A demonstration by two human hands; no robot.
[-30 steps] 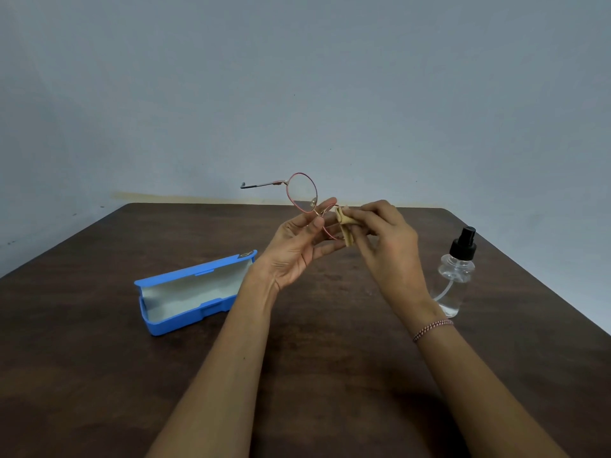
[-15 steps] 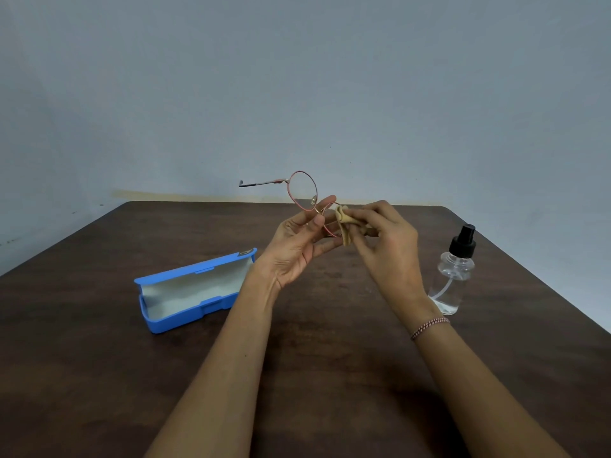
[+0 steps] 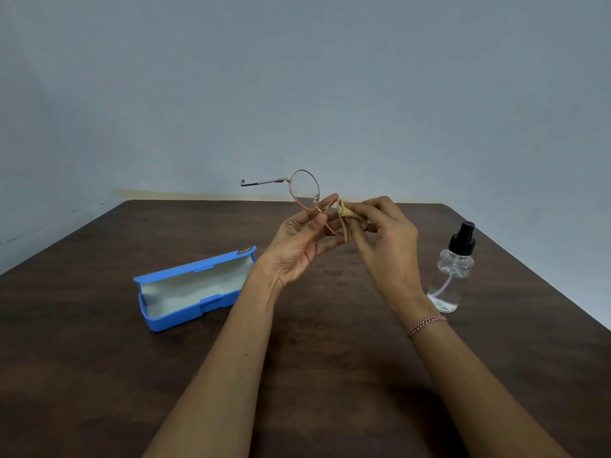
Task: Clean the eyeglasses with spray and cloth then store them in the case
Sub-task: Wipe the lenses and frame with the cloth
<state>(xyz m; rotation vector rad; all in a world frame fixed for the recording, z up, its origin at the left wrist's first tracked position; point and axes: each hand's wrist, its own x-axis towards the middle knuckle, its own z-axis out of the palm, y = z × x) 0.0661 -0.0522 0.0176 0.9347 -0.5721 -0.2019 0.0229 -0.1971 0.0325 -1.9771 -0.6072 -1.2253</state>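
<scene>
table (image 3: 82, 358): one case (image 3: 195, 289), one bottle (image 3: 451, 272)

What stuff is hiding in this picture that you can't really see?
- Head view: the second lens of the eyeglasses is covered by the tan cloth and the right hand.
- Head view: the other temple does not show; the left hand likely covers it.
- Head view: the mark on a corner of the blue case is too small to read.
- Head view: the liquid level in the spray bottle is unclear through clear plastic.

Thin metal eyeglasses (image 3: 303, 190), soft tan cloth (image 3: 345, 217), glossy blue plastic case (image 3: 191, 289), clear plastic spray bottle (image 3: 450, 276), matt dark wood table (image 3: 99, 375).
</scene>
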